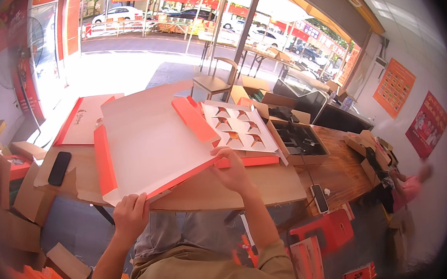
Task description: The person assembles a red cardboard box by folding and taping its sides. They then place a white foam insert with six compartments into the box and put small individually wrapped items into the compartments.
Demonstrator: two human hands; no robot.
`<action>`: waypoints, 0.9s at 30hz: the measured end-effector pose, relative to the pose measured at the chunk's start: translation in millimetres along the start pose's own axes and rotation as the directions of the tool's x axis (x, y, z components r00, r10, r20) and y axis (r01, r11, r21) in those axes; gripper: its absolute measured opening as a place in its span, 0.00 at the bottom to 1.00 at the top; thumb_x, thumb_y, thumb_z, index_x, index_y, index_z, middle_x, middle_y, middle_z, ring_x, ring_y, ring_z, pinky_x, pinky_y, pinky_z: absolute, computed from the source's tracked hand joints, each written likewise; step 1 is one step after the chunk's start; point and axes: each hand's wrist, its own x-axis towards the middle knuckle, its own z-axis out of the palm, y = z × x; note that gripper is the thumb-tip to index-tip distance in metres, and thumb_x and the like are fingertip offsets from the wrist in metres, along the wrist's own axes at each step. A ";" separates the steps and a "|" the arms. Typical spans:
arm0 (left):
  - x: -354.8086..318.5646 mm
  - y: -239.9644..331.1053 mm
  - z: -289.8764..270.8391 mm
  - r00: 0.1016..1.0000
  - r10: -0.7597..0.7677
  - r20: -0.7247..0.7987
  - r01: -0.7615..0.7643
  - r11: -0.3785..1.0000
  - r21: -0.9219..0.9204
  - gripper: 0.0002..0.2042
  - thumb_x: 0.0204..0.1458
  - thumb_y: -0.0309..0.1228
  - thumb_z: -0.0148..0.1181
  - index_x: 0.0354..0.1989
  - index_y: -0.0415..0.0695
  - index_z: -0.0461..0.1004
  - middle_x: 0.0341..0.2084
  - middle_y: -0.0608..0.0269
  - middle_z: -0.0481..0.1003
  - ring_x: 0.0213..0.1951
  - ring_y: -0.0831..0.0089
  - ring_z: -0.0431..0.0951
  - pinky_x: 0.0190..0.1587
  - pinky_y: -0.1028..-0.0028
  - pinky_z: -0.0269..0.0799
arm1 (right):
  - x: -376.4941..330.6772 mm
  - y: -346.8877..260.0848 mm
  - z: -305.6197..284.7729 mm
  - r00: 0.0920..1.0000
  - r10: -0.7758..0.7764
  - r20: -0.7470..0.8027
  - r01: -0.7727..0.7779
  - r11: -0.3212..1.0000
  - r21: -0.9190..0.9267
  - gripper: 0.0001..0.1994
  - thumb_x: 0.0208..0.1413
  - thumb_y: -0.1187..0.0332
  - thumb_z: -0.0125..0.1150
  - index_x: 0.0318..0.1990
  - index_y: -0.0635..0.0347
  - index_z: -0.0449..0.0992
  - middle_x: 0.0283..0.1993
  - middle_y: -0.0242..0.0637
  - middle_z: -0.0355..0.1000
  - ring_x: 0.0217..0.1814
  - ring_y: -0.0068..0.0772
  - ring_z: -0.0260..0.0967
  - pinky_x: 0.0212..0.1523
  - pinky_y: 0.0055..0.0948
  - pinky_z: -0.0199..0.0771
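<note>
A large flat box lid (151, 141), white inside with red-orange folded edges, lies tilted on the cardboard-covered table in front of me. My left hand (132, 215) is closed on its near left corner, fingers curled over the red edge. At the near right corner, my right hand (232, 170) pinches the edge, thumb and fingers together. Just right of the lid, a white insert (239, 126) with several cut-out openings rests in a red box, partly hidden behind the lid's red flap. Another white and red box panel (88, 119) lies at the far left.
A dark phone (60, 168) lies on the table's left, another phone (319, 198) at the right. An open carton (297, 137) holds dark items. A wooden chair (215, 81) stands beyond the table; a red stool (326, 232) is below right. A person (408, 189) in pink is at far right.
</note>
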 end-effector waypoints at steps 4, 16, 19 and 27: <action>5.2 14.1 7.3 0.999 0.052 0.016 -0.051 0.998 -0.040 0.11 0.55 0.28 0.71 0.46 0.44 0.80 0.32 0.62 0.75 0.31 0.63 0.78 0.30 0.64 0.73 | -37.5 11.5 -23.5 0.992 0.120 -0.044 -0.122 0.991 -0.048 0.24 0.57 0.69 0.80 0.56 0.60 0.73 0.53 0.44 0.81 0.50 0.42 0.81 0.55 0.36 0.79; 4.1 23.8 27.2 0.967 0.042 0.251 -0.023 0.997 -0.077 0.06 0.58 0.31 0.65 0.32 0.45 0.74 0.28 0.60 0.73 0.30 0.57 0.77 0.31 0.57 0.71 | -98.6 15.2 -5.4 0.988 0.053 -0.148 -0.093 0.955 -0.280 0.19 0.58 0.63 0.76 0.52 0.60 0.79 0.52 0.44 0.77 0.53 0.50 0.78 0.53 0.41 0.81; 1.0 21.9 27.2 0.957 0.014 0.288 0.007 0.998 -0.070 0.07 0.58 0.30 0.65 0.31 0.44 0.74 0.27 0.58 0.73 0.30 0.56 0.77 0.31 0.56 0.71 | -96.4 1.4 3.1 0.992 -0.014 -0.126 -0.040 0.905 -0.423 0.15 0.57 0.64 0.73 0.50 0.58 0.81 0.52 0.40 0.77 0.54 0.49 0.77 0.55 0.43 0.80; 3.0 8.9 19.5 0.924 -0.055 0.378 0.090 0.993 -0.078 0.09 0.62 0.31 0.61 0.30 0.42 0.74 0.25 0.53 0.75 0.28 0.50 0.79 0.31 0.51 0.73 | -87.2 -3.3 42.9 0.979 -0.172 -0.113 0.082 0.831 -0.551 0.09 0.60 0.68 0.67 0.46 0.54 0.82 0.46 0.35 0.76 0.56 0.43 0.75 0.59 0.45 0.72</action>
